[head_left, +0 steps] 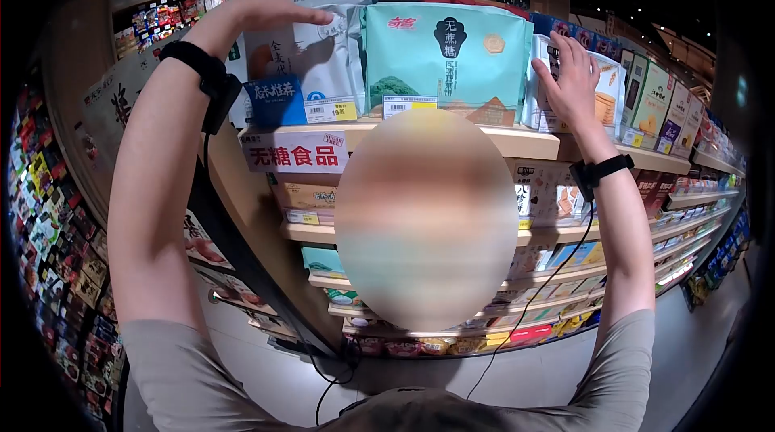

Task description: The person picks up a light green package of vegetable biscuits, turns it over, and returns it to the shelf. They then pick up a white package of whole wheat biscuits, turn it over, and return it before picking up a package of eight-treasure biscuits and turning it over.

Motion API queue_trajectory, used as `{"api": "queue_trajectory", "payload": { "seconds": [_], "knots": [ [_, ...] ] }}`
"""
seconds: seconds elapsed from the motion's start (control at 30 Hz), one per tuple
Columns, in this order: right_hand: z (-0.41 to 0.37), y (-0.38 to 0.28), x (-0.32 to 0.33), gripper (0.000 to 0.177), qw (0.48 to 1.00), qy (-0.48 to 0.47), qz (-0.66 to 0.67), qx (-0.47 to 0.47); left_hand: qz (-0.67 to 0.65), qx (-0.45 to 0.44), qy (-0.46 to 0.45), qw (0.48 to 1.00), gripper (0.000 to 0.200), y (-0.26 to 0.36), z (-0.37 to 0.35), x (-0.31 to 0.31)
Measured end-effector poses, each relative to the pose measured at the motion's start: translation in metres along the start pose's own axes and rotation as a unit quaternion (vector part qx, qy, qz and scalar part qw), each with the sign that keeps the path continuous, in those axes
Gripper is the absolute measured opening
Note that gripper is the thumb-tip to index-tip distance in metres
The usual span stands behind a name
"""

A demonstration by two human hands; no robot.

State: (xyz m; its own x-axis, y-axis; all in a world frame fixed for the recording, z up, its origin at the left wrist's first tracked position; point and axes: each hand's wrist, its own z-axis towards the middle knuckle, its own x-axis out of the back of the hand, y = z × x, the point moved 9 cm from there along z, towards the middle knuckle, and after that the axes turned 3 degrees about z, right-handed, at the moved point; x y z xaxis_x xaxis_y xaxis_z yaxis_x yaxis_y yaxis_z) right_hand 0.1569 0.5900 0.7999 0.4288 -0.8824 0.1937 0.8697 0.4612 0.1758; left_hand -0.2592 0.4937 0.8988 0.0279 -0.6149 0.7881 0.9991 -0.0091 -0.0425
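On the top shelf, my left hand (278, 8) rests at the upper part of a pale blue-grey package (343, 52), its thumb and fingers apart. To the right, my right hand (571, 75) is raised with spread fingers against the front of a white package (612, 81) with a biscuit picture. Between the hands stands a large mint-green package (448, 56), upright, with neither hand on it. A blue card (277, 101) and price tags (331, 111) line the shelf edge below.
Lower shelves (557, 232) hold more packaged food. A pink and white sign (295, 152) hangs under the top shelf. Boxes (652, 99) stand at the right. A blurred oval covers the middle of the view. Dark cables hang from both wrist straps.
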Motion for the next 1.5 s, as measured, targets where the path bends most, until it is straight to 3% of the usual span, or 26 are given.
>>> {"api": "queue_trajectory", "payload": {
  "seconds": [0.07, 0.13, 0.2, 0.3, 0.4, 0.5, 0.57, 0.73, 0.83, 1.0, 1.1, 1.2, 1.3, 1.43, 1.5],
  "knots": [
    [0.002, 0.001, -0.002, 0.061, 1.000, 0.007, 0.009, 0.009, -0.020, 0.022, -0.028, 0.999, 0.105, -0.018, -0.006, -0.009],
    [0.002, 0.000, -0.001, 0.062, 1.000, 0.012, 0.010, 0.010, -0.061, 0.073, -0.114, 0.989, 0.102, -0.030, -0.024, -0.025],
    [0.001, -0.003, 0.001, 0.062, 1.000, 0.017, 0.014, 0.009, -0.073, 0.091, -0.103, 0.988, 0.096, -0.030, -0.029, -0.026],
    [0.001, -0.005, 0.005, 0.061, 1.000, 0.022, 0.015, 0.008, 0.005, 0.038, -0.038, 0.999, 0.093, -0.024, -0.027, -0.015],
    [0.000, -0.005, 0.006, 0.061, 0.999, 0.025, 0.016, 0.011, 0.093, 0.032, -0.061, 0.993, 0.089, -0.023, -0.027, -0.016],
    [-0.001, -0.004, 0.004, 0.060, 1.000, 0.026, 0.009, 0.009, 0.044, 0.022, -0.135, 0.990, 0.085, -0.016, -0.033, -0.021],
    [-0.001, -0.004, 0.004, 0.060, 1.000, 0.029, 0.003, 0.008, -0.009, 0.069, -0.192, 0.979, 0.082, -0.017, -0.037, -0.026],
    [-0.001, -0.007, 0.008, 0.059, 0.999, 0.036, 0.021, 0.016, 0.032, 0.052, -0.186, 0.981, 0.083, -0.027, -0.021, -0.027],
    [0.001, -0.007, 0.008, 0.059, 0.999, 0.030, 0.018, 0.010, -0.017, 0.056, -0.190, 0.980, 0.088, -0.030, -0.018, -0.024],
    [0.000, -0.010, 0.011, 0.058, 0.999, 0.032, 0.023, 0.018, 0.011, 0.095, -0.273, 0.957, 0.097, -0.027, -0.017, -0.032],
    [-0.001, -0.011, 0.010, 0.059, 0.999, 0.033, 0.019, 0.017, -0.057, 0.148, -0.308, 0.938, 0.094, -0.028, -0.026, -0.032],
    [0.000, -0.011, 0.011, 0.059, 0.999, 0.033, 0.019, 0.016, -0.041, 0.142, -0.339, 0.929, 0.090, -0.027, -0.024, -0.035],
    [-0.001, -0.009, 0.010, 0.059, 0.999, 0.030, 0.019, 0.012, 0.003, 0.170, -0.281, 0.945, 0.087, -0.030, -0.022, -0.028],
    [-0.001, -0.008, 0.008, 0.059, 0.999, 0.028, 0.019, 0.008, -0.004, 0.168, -0.294, 0.941, 0.087, -0.023, -0.029, -0.019],
    [-0.001, -0.007, 0.008, 0.059, 0.999, 0.030, 0.020, 0.006, 0.025, 0.127, -0.253, 0.959, 0.085, -0.020, -0.024, -0.010]
  ]
}}
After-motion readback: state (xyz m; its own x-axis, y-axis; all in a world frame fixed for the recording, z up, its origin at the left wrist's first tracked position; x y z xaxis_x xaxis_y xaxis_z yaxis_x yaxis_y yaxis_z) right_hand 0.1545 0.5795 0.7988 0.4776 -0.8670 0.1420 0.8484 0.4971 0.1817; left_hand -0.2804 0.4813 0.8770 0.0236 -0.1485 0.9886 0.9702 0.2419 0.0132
